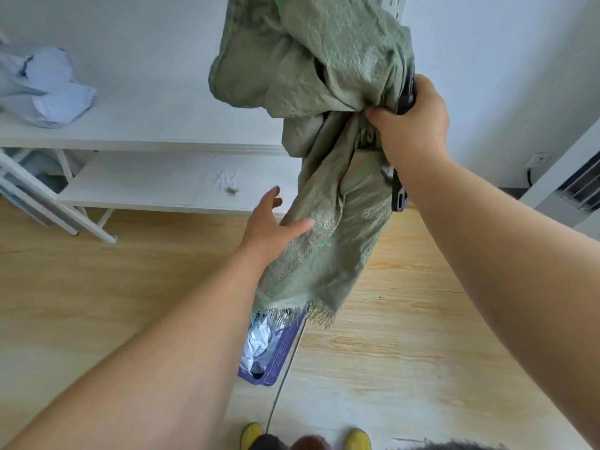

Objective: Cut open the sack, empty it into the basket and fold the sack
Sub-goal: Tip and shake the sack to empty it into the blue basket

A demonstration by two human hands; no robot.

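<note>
A green woven sack [324, 125] hangs upside down in the middle of the view, its frayed open mouth at the bottom. My right hand [412, 121] grips the bunched middle of the sack high up, together with a black tool whose end sticks out below my wrist. My left hand [272, 222] has its fingers spread and rests against the sack's lower left side. Right under the mouth stands a purple plastic basket [279, 352] on the floor, holding white crumpled bags [259, 342].
A low white shelf unit [146, 144] runs along the back wall, with a pale blue crumpled bag [48, 89] on top. A white cabinet [568, 190] stands at the right. Wooden floor surrounds the basket; my yellow shoes [251, 435] are at the bottom.
</note>
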